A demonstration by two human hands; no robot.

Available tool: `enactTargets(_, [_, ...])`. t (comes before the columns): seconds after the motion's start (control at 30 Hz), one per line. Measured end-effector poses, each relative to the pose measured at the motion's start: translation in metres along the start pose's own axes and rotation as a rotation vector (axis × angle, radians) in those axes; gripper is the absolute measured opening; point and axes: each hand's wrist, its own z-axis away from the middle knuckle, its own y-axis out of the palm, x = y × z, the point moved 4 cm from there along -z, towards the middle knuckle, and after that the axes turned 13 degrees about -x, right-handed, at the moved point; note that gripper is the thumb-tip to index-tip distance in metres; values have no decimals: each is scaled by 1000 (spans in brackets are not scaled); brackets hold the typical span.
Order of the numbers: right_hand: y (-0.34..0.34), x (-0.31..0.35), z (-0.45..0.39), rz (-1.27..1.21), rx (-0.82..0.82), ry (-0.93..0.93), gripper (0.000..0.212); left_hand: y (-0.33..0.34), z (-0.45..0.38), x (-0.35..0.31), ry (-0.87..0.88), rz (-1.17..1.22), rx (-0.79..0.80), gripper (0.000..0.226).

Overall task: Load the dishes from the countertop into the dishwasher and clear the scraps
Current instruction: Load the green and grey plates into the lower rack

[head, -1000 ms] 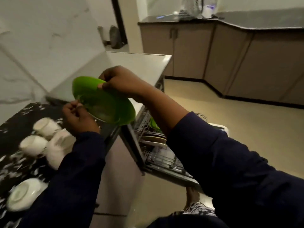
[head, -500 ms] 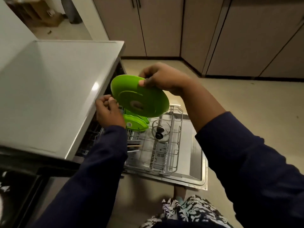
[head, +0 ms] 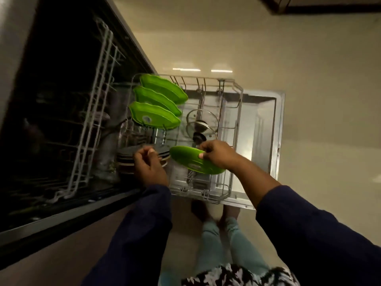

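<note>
Head view looks straight down at an open dishwasher whose lower rack (head: 231, 182) is pulled out over the dropped door (head: 266, 124). Right hand (head: 218, 154) pinches the rim of a green plate (head: 191, 161), thumb on the upper face and fingers curled behind; the plate is tilted and held just above the near part of the rack, at about 6 o'clock from the other dishes. Left hand (head: 149, 165) sits at 9 o'clock of that plate, its fingers curled; it lies over a stack of dark plates (head: 127, 159) at the rack's left edge, and whether it grips one of them cannot be told. Three more green plates (head: 156, 100) stand on edge in a row at the rack's far left corner, at roughly 11 o'clock from the held plate, each leaning the same way and close beside the next. A glass pot lid (head: 203, 122) with a dark knob leans among the tines at 12 o'clock from the right hand. An upper rack (head: 99, 112) of pale wire shows inside the dark cavity at 9 o'clock. Bare feet (head: 214, 211) stand on the floor at 6 o'clock, just below the rack.
</note>
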Motion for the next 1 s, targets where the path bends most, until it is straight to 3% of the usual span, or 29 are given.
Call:
enactTargets(0.13, [41, -44, -34, 76, 22, -29, 28, 19, -5, 55, -33, -50, -13, 13])
enactTargets(0.27, [72, -70, -52, 156, 24, -49, 22, 25, -3, 93, -64, -75, 15, 6])
enactTargets(0.37, [85, -80, -58, 186, -11, -41, 25, 25, -3, 115, -73, -114, 8, 19])
enactTargets(0.43, [89, -87, -61, 192, -24, -39, 28, 26, -1, 123, -84, -136, 11, 25])
enactTargets(0.73, [95, -109, -73, 171, -2, -15, 28, 40, 2, 131, -83, -144, 65, 8])
enactTargets(1.0, [99, -115, -74, 117, -25, 8, 27, 50, 5, 135, -69, -161, 93, 8])
